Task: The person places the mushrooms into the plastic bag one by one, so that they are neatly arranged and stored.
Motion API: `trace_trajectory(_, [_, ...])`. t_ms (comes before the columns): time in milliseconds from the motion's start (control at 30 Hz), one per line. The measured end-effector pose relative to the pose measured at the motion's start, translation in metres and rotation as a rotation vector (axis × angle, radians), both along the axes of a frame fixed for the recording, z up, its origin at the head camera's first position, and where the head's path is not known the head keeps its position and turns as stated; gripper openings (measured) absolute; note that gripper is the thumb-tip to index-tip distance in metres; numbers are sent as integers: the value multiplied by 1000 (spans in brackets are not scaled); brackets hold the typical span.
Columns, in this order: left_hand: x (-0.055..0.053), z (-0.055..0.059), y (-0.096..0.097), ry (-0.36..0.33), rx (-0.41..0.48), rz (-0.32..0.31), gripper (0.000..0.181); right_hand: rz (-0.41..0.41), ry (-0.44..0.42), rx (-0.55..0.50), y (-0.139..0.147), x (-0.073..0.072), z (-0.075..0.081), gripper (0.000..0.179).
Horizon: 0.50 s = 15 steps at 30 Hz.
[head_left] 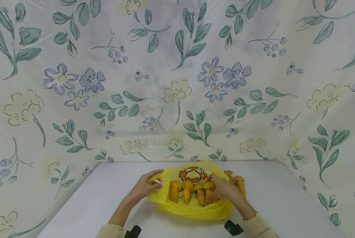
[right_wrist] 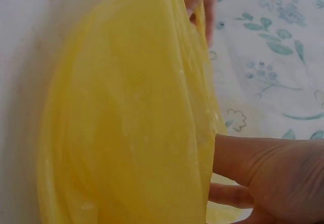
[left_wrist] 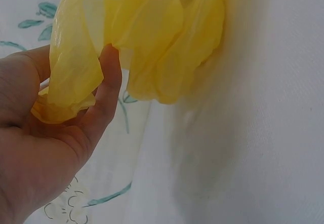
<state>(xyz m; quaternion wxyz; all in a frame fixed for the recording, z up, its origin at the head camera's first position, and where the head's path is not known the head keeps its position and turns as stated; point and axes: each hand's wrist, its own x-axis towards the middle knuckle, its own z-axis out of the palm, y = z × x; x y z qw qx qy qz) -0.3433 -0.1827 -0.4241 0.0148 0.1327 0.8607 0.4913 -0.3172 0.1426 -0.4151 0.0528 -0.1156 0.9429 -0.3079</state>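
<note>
A yellow plastic bag (head_left: 192, 211) lies with its mouth spread on the white table, a black and orange print on its inner side. Several orange-yellow mushrooms lie in a row in it, among them a mushroom (head_left: 187, 191) near the middle. My left hand (head_left: 146, 187) grips the bag's left handle, with plastic (left_wrist: 76, 77) between thumb and fingers in the left wrist view. My right hand (head_left: 226, 190) reaches into the bag and holds the rightmost mushroom (head_left: 208, 185) between thumb and fingers. In the right wrist view, the bag's side (right_wrist: 126, 107) hides those fingertips.
Right of the bag, another mushroom (head_left: 240, 185) lies on the table (head_left: 272, 198), with one more mushroom (head_left: 229, 175) partly behind my right hand. A flower-printed cloth (head_left: 177, 99) hangs behind the table and at both sides.
</note>
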Motion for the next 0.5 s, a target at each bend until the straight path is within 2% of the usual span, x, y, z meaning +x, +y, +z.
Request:
trace_trajectory(200, [-3, -4, -2, -8, -5, -4, 56, -18, -19, -15, 3, 2, 3, 61])
trace_trajectory(500, [-2, -1, 0, -12, 6, -5, 57, -48, -26, -63, 11, 4, 15, 64])
